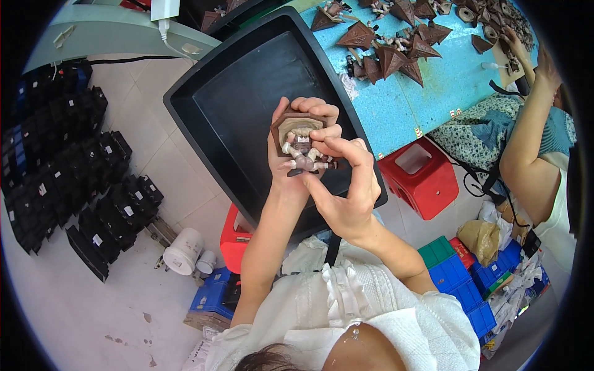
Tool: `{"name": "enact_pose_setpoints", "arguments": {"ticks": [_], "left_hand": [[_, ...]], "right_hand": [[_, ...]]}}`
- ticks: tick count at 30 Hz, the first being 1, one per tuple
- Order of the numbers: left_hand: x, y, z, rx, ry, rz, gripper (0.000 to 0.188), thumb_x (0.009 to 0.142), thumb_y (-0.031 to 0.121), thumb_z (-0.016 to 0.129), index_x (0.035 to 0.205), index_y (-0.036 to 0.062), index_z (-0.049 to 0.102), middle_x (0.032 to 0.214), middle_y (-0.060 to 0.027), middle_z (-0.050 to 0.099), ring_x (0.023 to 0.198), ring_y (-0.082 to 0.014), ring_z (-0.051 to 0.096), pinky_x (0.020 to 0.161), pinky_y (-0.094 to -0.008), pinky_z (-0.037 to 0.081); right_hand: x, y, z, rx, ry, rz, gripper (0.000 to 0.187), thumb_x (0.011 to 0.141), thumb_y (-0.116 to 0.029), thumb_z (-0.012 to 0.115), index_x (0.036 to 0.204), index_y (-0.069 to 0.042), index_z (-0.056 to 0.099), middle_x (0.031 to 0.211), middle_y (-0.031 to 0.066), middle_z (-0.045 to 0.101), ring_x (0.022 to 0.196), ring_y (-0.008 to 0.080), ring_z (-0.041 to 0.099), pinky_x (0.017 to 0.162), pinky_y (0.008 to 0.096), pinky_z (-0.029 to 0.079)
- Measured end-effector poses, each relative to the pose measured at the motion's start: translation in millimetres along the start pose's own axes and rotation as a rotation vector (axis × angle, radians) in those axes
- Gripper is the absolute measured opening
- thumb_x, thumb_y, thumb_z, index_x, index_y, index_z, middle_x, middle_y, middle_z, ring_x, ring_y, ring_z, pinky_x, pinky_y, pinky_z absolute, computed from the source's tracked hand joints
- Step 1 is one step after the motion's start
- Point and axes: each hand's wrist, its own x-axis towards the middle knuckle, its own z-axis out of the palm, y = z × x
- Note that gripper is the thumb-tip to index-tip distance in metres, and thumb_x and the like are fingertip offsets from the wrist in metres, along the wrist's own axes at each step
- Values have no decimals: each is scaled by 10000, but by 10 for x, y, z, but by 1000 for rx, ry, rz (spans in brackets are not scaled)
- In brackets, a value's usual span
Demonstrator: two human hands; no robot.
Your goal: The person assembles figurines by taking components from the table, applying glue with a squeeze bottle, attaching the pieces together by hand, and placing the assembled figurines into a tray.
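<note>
A small figurine [303, 162] with a brown body and cream limbs is in front of me, against a brown angular piece [276, 131] with a beige hollow inside. My left hand [286, 179] is closed around the brown piece, its fingers curled over the far rim. From the right, my right hand [354, 201] reaches in, thumb at the figurine's lower end and forefinger at its side, in a pinch. Whether the figurine is fixed to the brown piece, I cannot tell. Both hands are above a large black plastic tub [238, 117].
Several brown pointed pieces [391, 60] with figurines lie on the blue table [396, 117] at far right. A co-worker's arm [526, 145] is at the right. Red stools [421, 179], blue crates [455, 281], a white bucket [184, 250] and rows of black cases [59, 173] stand around.
</note>
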Motion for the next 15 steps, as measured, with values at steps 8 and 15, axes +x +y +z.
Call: {"name": "enact_pose_setpoints", "arguments": {"ticks": [8,15], "left_hand": [[-261,370,34,1107,413,518,327,988,355,499,1026,45,599,1120,-83,608,1053,-222,555,876,-325,463],[-1539,1089,-508,2264,1066,1305,555,940,295,595,1363,-19,419,1382,-196,452,1245,-321,470,1030,-412,373]], "right_hand": [[28,230,167,-215,-150,-6,356,712,-3,716,1058,2,632,897,132,625,784,312,605,669,366,498],[-55,1098,1450,765,-312,1054,284,889,3,626,1140,119,558,993,159,667,862,206,689,767,277,558]]}}
